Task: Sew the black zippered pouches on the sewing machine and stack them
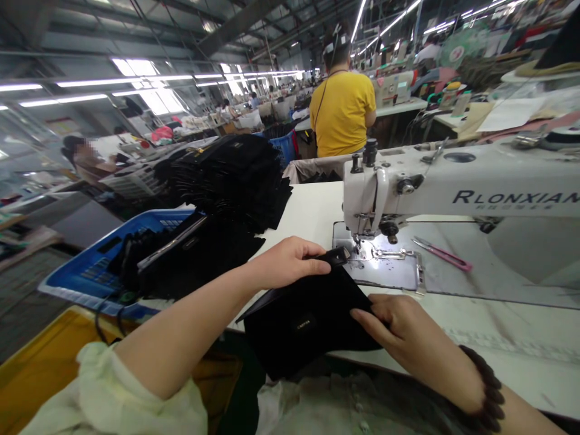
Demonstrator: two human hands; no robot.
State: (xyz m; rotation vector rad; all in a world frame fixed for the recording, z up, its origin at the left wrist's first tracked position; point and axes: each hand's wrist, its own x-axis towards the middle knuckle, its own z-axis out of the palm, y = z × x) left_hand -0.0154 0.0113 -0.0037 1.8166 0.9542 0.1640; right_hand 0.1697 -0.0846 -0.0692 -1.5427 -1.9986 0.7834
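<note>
A black fabric piece (pixel 290 326) with a small label hangs between my two hands at the table's front edge. My left hand (pixel 294 260) is closed on its upper edge, thumb on top, beside a small black strap end (pixel 335 258) with a metallic tip. Lower on the right, my right hand (pixel 394 320) pinches the side edge of the same piece between thumb and fingers. Just beyond the strap end stands the needle area of a white sewing machine (pixel 371 193); the fabric lies in front of its metal plate (pixel 389 266), apart from the needle.
Pink-handled thread snips (pixel 444 252) lie on the machine bed. A tall stack of black pieces (pixel 231 175) covers the table's left part. A blue basket (pixel 67 272) with black pieces and a yellow bin (pixel 27 362) stand left. A person in a yellow shirt (pixel 342 112) is ahead.
</note>
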